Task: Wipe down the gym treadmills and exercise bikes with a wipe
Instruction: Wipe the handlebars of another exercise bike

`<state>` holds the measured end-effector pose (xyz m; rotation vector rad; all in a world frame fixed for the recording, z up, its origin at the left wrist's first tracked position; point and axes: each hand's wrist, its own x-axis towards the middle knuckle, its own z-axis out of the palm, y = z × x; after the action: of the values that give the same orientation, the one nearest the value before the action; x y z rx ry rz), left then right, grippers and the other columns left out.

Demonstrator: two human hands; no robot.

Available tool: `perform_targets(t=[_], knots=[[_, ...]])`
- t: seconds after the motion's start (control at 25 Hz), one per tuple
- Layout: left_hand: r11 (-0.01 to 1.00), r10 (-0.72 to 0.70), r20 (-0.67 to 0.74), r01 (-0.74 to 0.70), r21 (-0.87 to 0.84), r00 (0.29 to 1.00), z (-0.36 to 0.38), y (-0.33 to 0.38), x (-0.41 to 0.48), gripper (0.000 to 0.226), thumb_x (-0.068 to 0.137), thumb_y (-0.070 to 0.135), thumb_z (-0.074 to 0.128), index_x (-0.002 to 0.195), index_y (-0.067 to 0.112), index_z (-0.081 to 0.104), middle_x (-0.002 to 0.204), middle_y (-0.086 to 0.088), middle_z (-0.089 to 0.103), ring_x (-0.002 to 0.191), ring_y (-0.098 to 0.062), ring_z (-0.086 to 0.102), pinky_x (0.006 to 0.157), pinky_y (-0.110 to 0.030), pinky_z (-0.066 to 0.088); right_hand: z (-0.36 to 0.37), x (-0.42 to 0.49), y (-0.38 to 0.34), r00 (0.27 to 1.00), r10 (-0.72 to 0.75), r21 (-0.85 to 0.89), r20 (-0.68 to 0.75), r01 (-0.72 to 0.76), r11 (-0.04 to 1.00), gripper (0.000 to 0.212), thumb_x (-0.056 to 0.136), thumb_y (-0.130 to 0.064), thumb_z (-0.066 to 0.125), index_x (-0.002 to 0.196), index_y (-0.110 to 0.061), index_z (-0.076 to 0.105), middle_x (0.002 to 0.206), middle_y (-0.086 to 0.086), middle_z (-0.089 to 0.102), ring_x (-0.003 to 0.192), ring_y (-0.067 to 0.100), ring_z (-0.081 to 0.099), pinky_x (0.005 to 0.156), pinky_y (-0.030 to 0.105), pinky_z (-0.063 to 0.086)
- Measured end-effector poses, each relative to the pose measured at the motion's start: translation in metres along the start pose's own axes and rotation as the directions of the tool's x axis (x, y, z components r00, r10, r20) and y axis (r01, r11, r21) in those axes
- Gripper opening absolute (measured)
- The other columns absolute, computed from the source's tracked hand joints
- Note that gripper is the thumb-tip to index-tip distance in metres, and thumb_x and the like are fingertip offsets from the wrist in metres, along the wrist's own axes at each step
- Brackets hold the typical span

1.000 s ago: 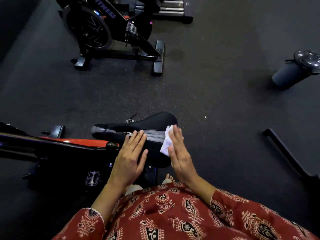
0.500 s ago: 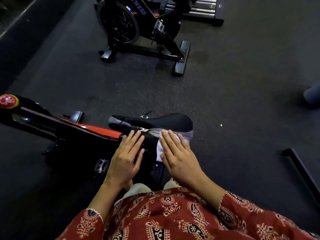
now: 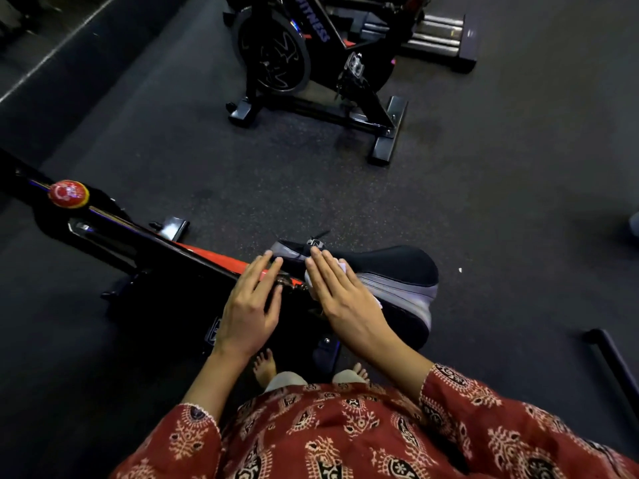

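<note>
One wipe (image 3: 343, 266) lies under the straight fingers of the right hand (image 3: 340, 295), pressed on the saddle (image 3: 397, 267), an edge peeking out at 1 o'clock. The left hand (image 3: 250, 305), at 9 o'clock, fingers straight and holding nothing, is over the near bike (image 3: 207, 255). Two bikes; the second bike (image 3: 311, 63) is at 12 o'clock. Half a second ago the wipe was mid-saddle; now it is nearer the nose.

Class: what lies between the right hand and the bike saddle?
A white wipe, pressed onto the saddle by the flat fingers of the right hand; its edges show in the head view.
</note>
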<state>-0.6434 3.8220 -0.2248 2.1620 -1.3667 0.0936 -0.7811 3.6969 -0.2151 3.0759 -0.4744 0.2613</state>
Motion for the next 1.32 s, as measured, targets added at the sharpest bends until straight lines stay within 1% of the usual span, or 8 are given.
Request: perform_targets(t=[0.16, 0.32, 0.48, 0.6, 0.76, 0.88, 0.96, 1.32], knots=[[0.999, 0.028, 0.036, -0.027, -0.036, 0.999, -0.007, -0.019, -0.004, 0.042, 0.091, 0.016, 0.046, 0.126, -0.005, 0.056, 0.133, -0.019, 0.054, 0.124, -0.025, 0.049, 0.112, -0.027, 0.03, 0.005, 0.049, -0.014, 0.996, -0.089, 0.072, -0.011, 0.09, 0.993, 0.05, 0.091, -0.012, 0.033, 0.136, 0.004, 0.047, 0.143, 0.021, 0.046, 0.131, 0.035, 0.045, 0.108, 0.045, 0.035], [0.995, -0.065, 0.031, 0.067, -0.077, 0.997, -0.014, -0.038, -0.002, 0.044, 0.091, 0.018, 0.045, 0.127, -0.005, 0.056, 0.129, -0.019, 0.057, 0.122, -0.023, 0.049, 0.108, -0.024, 0.031, -0.012, 0.107, -0.024, 0.991, -0.033, 0.194, 0.128, 0.008, 0.981, 0.031, 0.096, -0.023, 0.041, 0.096, -0.002, 0.064, 0.096, 0.016, 0.064, 0.086, 0.034, 0.062, 0.068, 0.04, 0.051], [0.989, -0.039, 0.019, 0.041, -0.141, 0.999, -0.014, -0.038, 0.016, 0.043, 0.092, 0.02, 0.045, 0.125, -0.005, 0.057, 0.128, -0.019, 0.058, 0.121, -0.02, 0.048, 0.106, -0.028, 0.035, -0.018, 0.105, 0.003, 0.871, 0.027, 0.163, 0.49, -0.122, 0.979, 0.041, 0.101, -0.041, 0.026, 0.13, -0.019, 0.046, 0.117, 0.009, 0.055, 0.108, 0.032, 0.054, 0.079, 0.041, 0.043], [0.978, 0.005, 0.038, 0.003, -0.209, 0.999, -0.008, -0.027, 0.03, 0.043, 0.093, 0.022, 0.046, 0.126, -0.004, 0.056, 0.129, -0.018, 0.057, 0.122, -0.02, 0.05, 0.104, -0.033, 0.037, -0.029, 0.056, 0.029, 0.867, 0.252, 0.039, 0.43, -0.297, 0.954, 0.066, 0.088, -0.046, -0.001, 0.115, -0.021, 0.053, 0.104, 0.002, 0.055, 0.103, 0.025, 0.054, 0.097, 0.049, 0.032], [0.968, 0.038, 0.067, -0.02, -0.249, 0.997, -0.003, -0.025, 0.033, 0.044, 0.094, 0.025, 0.045, 0.126, -0.004, 0.056, 0.129, -0.016, 0.058, 0.12, -0.022, 0.053, 0.102, -0.034, 0.04, -0.025, 0.058, 0.026, 0.857, 0.299, -0.032, 0.42, -0.315, 0.948, 0.04, 0.099, -0.026, 0.021, 0.109, -0.017, 0.059, 0.098, 0.005, 0.061, 0.1, 0.029, 0.056, 0.106, 0.065, 0.017], [0.967, 0.033, 0.062, -0.016, -0.253, 0.998, -0.002, -0.026, 0.034, 0.044, 0.094, 0.025, 0.045, 0.123, -0.004, 0.058, 0.126, -0.017, 0.06, 0.116, -0.025, 0.057, 0.099, -0.034, 0.043, -0.018, 0.084, -0.005, 0.948, 0.231, 0.2, 0.218, -0.275, 0.94, 0.028, 0.095, -0.024, 0.035, 0.092, -0.014, 0.061, 0.075, 0.011, 0.063, 0.066, 0.034, 0.062, 0.067, 0.044, 0.049], [0.968, 0.021, 0.055, -0.007, -0.25, 0.998, -0.003, -0.024, 0.035, 0.043, 0.093, 0.025, 0.046, 0.122, -0.004, 0.059, 0.125, -0.017, 0.06, 0.116, -0.025, 0.057, 0.1, -0.032, 0.042, -0.013, 0.08, -0.008, 0.954, 0.274, 0.239, 0.123, -0.297, 0.925, 0.019, 0.09, -0.029, 0.04, 0.081, -0.017, 0.051, 0.063, 0.008, 0.058, 0.052, 0.031, 0.056, 0.046, 0.036, 0.044], [0.973, 0.19, 0.025, -0.185, -0.139, 0.981, 0.009, -0.007, 0.047, 0.041, 0.097, 0.025, 0.043, 0.116, -0.004, 0.064, 0.119, -0.016, 0.064, 0.117, -0.029, 0.057, 0.107, -0.038, 0.036, -0.011, 0.027, 0.049, 0.834, 0.519, -0.003, 0.19, -0.528, 0.849, 0.053, 0.092, -0.039, 0.024, 0.087, -0.008, 0.067, 0.092, 0.014, 0.066, 0.102, 0.035, 0.057, 0.106, 0.051, 0.023]])
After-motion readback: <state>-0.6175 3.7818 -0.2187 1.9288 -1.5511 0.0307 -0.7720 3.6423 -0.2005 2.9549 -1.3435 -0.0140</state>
